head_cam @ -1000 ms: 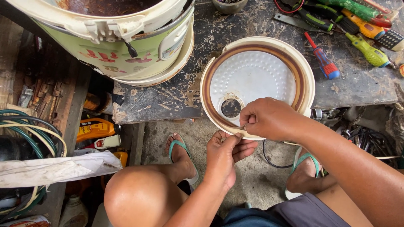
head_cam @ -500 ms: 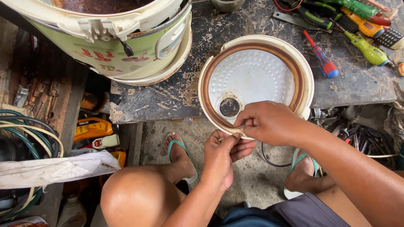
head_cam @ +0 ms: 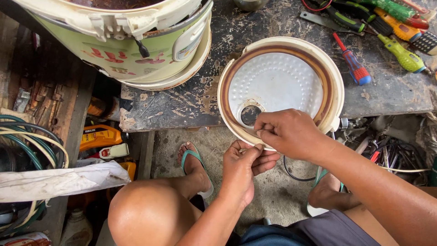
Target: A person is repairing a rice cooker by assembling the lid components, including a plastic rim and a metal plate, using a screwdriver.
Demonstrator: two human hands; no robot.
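Scarred dark workbench fills the upper part of the view, above a concrete floor where the seated person's feet rest in green sandals. At its left stands the largest thing, a pale green and cream rice cooker body, whose open top shows a rusty brown inside. To its right a round cream lid lies inner side up, overhanging the bench edge; it holds a dimpled metal plate with a brown ring and a round hole. At its near rim the right hand rests on top, fingers curled and pinched on something too small to make out. Below, touching the rim, the left hand cups upward, fingers half curled. Screwdrivers lie scattered at the bench's far right.
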